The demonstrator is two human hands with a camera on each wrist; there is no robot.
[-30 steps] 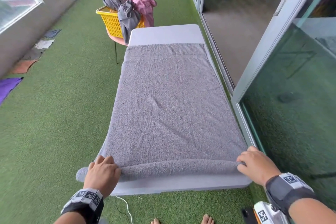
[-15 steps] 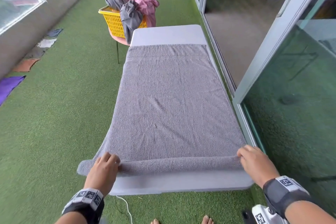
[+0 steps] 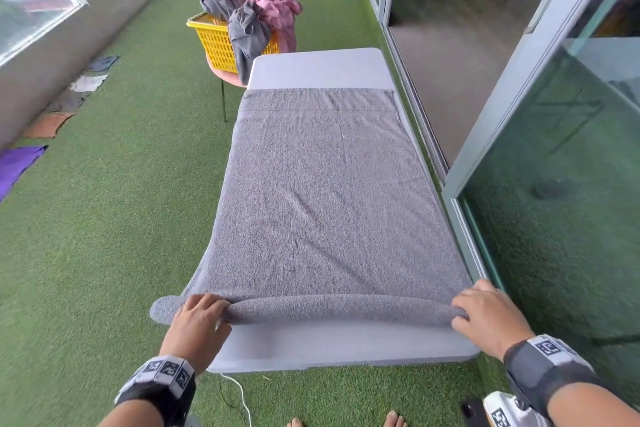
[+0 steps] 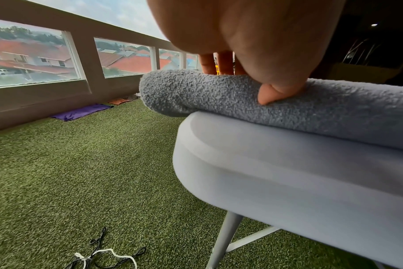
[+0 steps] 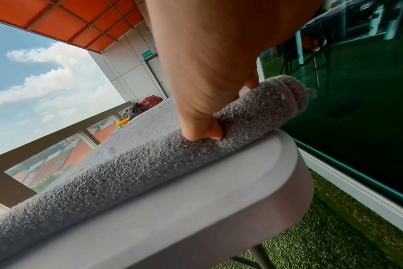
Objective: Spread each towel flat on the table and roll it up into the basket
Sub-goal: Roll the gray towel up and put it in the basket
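A grey towel (image 3: 322,191) lies flat along the white table (image 3: 339,347), its near end rolled into a thin tube (image 3: 332,309). My left hand (image 3: 204,314) grips the roll's left end, where the towel (image 4: 196,92) overhangs the table corner (image 4: 265,163); the thumb presses into the roll. My right hand (image 3: 474,310) grips the right end of the roll (image 5: 260,111), thumb dug into its near side. A yellow basket (image 3: 214,42) on a small pink stand holds grey and pink towels (image 3: 263,7) beyond the table's far left corner.
Green artificial turf (image 3: 114,218) surrounds the table. A glass sliding door (image 3: 554,184) runs close along the table's right side. Cloths (image 3: 17,163) lie by the left wall under windows. Cables (image 4: 99,254) lie on the turf under the near table edge.
Both hands have rolled the towel's near end a little further up the table, so the roll is slightly thicker and more bare table shows in front of it.
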